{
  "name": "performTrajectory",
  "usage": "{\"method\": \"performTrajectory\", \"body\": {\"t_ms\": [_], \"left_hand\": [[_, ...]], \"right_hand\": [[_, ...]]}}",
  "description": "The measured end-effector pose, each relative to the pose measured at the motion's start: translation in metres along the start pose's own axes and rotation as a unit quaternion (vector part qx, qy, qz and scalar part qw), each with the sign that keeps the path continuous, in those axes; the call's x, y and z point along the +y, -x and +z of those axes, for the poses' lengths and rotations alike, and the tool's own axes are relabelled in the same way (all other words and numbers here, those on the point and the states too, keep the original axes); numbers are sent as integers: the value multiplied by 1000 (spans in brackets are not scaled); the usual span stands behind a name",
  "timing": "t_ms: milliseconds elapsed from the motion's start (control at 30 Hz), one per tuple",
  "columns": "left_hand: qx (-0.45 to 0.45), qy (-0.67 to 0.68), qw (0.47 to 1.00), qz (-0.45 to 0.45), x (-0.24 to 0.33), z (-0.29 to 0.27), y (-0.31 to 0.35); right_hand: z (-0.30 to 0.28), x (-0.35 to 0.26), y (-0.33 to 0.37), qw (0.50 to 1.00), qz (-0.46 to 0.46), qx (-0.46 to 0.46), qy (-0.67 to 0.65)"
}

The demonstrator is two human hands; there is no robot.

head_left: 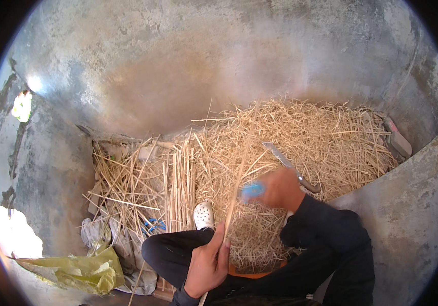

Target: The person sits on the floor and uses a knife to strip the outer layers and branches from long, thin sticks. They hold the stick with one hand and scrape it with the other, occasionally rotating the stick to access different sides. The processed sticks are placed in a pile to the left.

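A long, thin pale bamboo strip (237, 191) slants up and away from my left hand (207, 268), which is closed on it above my lap. Its lower end passes below the hand. My right hand (282, 188) is closed round a small blue tool (252, 190) right beside the strip's middle. Motion smears hand and tool, so I cannot tell the tool's kind, nor whether it touches the strip. Partly behind the right hand, a knife (281, 158) with a long metal blade and brown handle lies on the pile of shavings (336, 145).
Split bamboo strips (181, 181) lie at centre left, with looser sticks (127, 178) beyond. A white clog (203, 215) is on my foot. At lower left lies a yellow-green plastic sheet (79, 270). Concrete walls (188, 61) enclose the space; a brick-like block (399, 140) sits far right.
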State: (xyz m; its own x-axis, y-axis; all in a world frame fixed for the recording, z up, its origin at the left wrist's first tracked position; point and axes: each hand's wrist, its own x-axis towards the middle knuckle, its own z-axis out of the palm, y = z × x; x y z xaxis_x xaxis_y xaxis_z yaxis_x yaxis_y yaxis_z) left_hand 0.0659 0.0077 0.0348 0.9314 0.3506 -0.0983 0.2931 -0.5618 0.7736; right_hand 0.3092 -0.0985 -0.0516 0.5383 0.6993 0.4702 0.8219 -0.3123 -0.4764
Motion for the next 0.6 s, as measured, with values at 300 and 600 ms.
{"method": "performTrajectory", "body": {"t_ms": [300,600], "left_hand": [[11,95,995,-11,-8,4,9],[16,70,997,13,-20,11,21]], "right_hand": [[-13,-43,13,992,-37,-117,-39],[13,24,-5,997,66,-29,-7]]}}
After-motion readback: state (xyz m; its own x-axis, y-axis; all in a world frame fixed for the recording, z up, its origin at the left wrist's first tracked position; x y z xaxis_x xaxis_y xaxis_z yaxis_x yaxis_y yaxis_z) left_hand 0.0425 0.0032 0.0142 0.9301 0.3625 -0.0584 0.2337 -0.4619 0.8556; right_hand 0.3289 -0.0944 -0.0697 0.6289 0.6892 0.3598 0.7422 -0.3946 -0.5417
